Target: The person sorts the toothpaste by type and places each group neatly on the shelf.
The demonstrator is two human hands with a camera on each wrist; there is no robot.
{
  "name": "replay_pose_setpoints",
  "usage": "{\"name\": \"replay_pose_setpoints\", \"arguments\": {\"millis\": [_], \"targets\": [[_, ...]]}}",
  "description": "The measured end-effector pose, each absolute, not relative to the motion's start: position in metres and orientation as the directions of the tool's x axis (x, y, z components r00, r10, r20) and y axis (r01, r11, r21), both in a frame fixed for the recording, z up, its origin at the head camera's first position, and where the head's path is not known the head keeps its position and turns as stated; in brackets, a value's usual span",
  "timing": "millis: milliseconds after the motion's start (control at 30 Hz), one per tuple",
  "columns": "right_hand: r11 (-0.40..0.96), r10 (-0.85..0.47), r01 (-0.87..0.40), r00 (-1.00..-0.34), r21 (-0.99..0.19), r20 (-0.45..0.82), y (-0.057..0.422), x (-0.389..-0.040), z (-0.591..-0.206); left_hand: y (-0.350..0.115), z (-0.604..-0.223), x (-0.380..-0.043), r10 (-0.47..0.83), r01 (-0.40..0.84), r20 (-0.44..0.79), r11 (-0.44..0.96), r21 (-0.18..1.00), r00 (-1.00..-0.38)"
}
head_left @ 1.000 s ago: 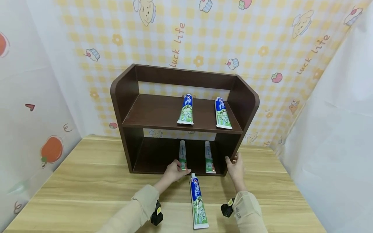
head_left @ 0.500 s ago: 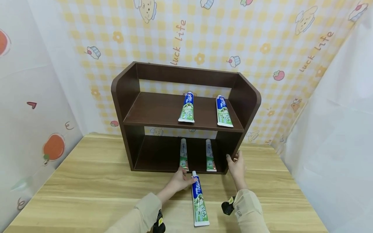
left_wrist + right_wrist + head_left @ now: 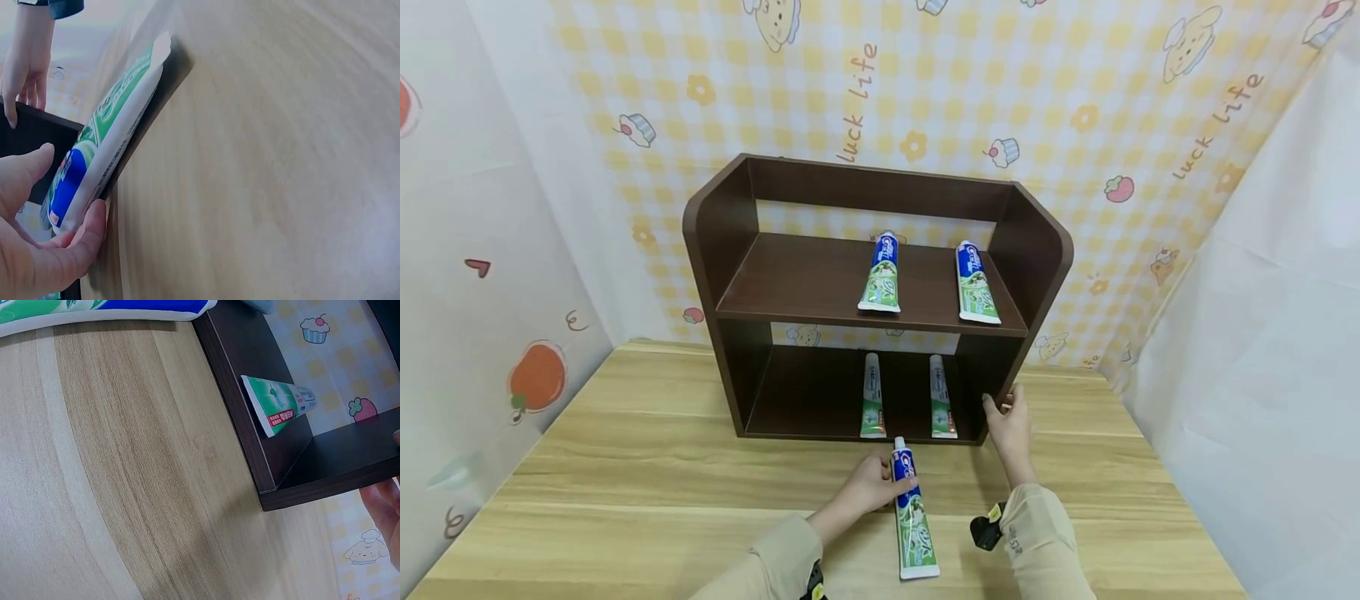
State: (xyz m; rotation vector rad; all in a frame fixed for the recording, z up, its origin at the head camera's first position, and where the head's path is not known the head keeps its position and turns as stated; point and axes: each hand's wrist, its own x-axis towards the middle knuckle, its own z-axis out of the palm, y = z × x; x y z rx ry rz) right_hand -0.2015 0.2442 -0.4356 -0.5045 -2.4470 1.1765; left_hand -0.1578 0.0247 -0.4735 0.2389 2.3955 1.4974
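Note:
A toothpaste tube (image 3: pixel 914 533), blue at the cap end and green toward the crimped end, lies on the table in front of the brown shelf (image 3: pixel 790 321). My left hand (image 3: pixel 868 487) is at its blue part, thumb over the top and fingers along its left side. In the left wrist view, fingertips (image 3: pixel 94 219) touch the tube's side, while the thumb stands slightly apart from it. My right hand (image 3: pixel 1011 433) grips the shelf's right side panel near the bottom, thumb inside and fingers outside. Part of that hand is cut off in the right wrist view.
Two blue and green toothpaste tubes, a left one (image 3: pixel 882 275) and a right one (image 3: pixel 976 283), lie on the upper board. Below them lie two grey and green tubes, one in the middle (image 3: pixel 872 400) and one toward the right (image 3: pixel 940 400). A patterned wall cloth (image 3: pixel 917 100) hangs behind.
My left hand has moved back from the middle lower tube to the tube on the table. My right hand has stayed on the side panel. The tubes have kept their places.

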Motion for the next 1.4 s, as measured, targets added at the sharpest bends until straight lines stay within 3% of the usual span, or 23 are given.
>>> {"name": "replay_pose_setpoints", "arguments": {"millis": [200,533,867,1100,1400], "targets": [[0.575,0.480,0.138,-0.855,-0.806,0.197,0.244,-0.204,-0.437,0.029,-0.476,-0.153,0.317,0.011,-0.134,0.418,0.908,-0.939],[0.578,0.481,0.127,-0.851,-0.807,0.211,0.243,-0.205,-0.440,0.036,-0.475,-0.139,0.284,0.019,-0.155,0.527,0.850,-0.946],[0.575,0.483,0.131,-0.851,-0.808,0.206,0.243,-0.204,-0.439,0.040,-0.475,-0.140,0.338,0.072,-0.155,0.573,0.816,-0.929],[0.584,0.470,0.126,-0.858,-0.802,0.208,0.242,-0.202,-0.437,0.041,-0.468,-0.137,0.362,-0.016,-0.247,0.537,0.844,-0.899],[0.586,0.476,0.121,-0.852,-0.802,0.219,0.244,-0.201,-0.439,0.033,-0.478,-0.135,0.422,-0.014,-0.214,0.428,0.904,-0.881]]}}
